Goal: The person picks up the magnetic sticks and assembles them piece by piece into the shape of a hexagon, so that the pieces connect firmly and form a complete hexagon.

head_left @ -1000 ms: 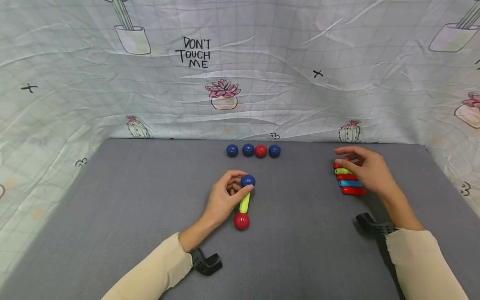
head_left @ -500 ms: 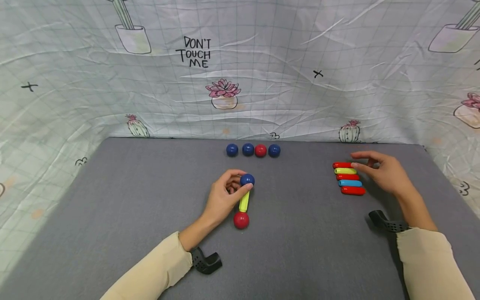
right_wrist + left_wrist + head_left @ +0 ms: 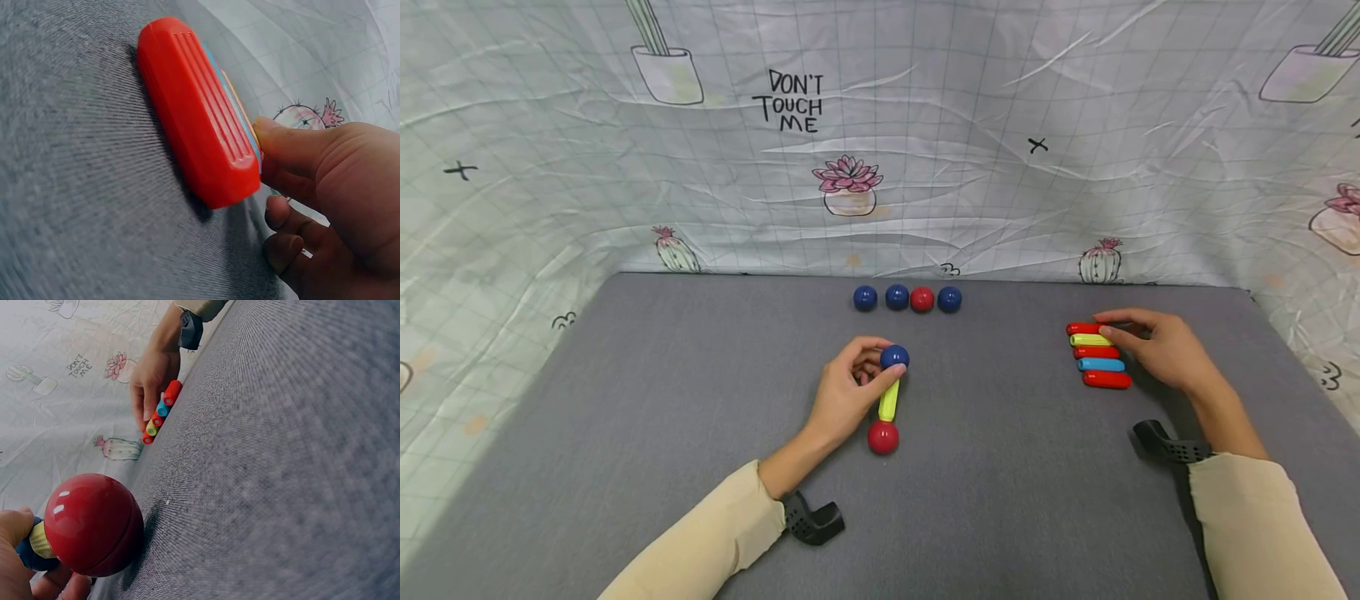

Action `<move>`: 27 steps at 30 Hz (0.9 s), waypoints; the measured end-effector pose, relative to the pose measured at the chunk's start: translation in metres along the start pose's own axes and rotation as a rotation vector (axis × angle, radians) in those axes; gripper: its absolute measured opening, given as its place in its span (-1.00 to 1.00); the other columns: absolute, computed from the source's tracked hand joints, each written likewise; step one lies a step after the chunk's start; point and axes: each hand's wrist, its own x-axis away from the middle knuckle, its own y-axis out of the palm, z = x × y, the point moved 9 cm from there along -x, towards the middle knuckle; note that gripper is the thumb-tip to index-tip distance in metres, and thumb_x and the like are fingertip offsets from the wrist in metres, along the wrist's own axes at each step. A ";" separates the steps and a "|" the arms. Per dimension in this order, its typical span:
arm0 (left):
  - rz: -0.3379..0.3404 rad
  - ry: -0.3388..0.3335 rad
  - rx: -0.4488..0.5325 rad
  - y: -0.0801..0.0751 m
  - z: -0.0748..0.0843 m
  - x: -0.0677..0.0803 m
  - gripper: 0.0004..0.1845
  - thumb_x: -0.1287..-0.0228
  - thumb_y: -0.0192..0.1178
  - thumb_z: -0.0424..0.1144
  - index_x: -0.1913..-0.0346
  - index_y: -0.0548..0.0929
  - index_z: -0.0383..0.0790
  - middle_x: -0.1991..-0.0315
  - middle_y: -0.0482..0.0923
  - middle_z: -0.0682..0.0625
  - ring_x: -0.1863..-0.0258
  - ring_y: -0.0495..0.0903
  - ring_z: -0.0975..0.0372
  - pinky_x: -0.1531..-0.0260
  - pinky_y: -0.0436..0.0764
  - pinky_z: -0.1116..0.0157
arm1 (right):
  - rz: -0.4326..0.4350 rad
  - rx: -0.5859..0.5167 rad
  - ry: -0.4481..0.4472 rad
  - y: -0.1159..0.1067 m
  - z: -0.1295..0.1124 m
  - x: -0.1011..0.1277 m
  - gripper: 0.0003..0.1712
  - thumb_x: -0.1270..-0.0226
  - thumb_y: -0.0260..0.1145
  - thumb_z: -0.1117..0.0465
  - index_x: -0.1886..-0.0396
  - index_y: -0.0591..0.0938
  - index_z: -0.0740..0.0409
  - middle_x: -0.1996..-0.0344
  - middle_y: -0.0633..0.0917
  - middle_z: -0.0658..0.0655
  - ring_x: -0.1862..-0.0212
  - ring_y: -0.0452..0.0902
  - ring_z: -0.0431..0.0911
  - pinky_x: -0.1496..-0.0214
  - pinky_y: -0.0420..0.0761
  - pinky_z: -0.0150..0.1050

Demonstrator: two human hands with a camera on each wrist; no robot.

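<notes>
On the table, four balls sit in a row at the back, near the cloth wall. In front of them lies a rod with a ball at each end, the left hand at its far end. To the right, five rods lie side by side, the right hand touching them.

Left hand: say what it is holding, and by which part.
The left hand pinches the blue ball at the far end of the yellow stick; the red ball at the near end is untouched.
</notes>
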 end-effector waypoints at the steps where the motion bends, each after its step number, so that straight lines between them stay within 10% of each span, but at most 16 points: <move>1: 0.000 0.000 -0.001 0.000 0.000 0.000 -0.68 -0.22 0.29 -0.40 -0.01 0.54 -0.44 0.30 0.59 -0.20 0.40 0.46 0.09 0.42 0.36 0.39 | -0.001 0.001 0.000 0.000 -0.001 0.000 -0.48 -0.39 0.16 -0.14 -0.15 0.59 0.09 0.09 0.58 0.20 0.27 0.35 -0.01 0.44 0.35 -0.25; 27: -0.007 0.006 0.014 0.000 -0.001 0.000 -0.68 -0.23 0.28 -0.41 -0.01 0.53 -0.45 0.31 0.58 -0.19 0.42 0.45 0.08 0.44 0.36 0.40 | 0.010 -0.046 0.015 0.003 -0.007 -0.001 -0.43 -0.44 0.07 -0.14 -0.21 0.55 0.14 -0.08 0.52 0.27 0.12 0.35 0.02 0.29 0.39 -0.23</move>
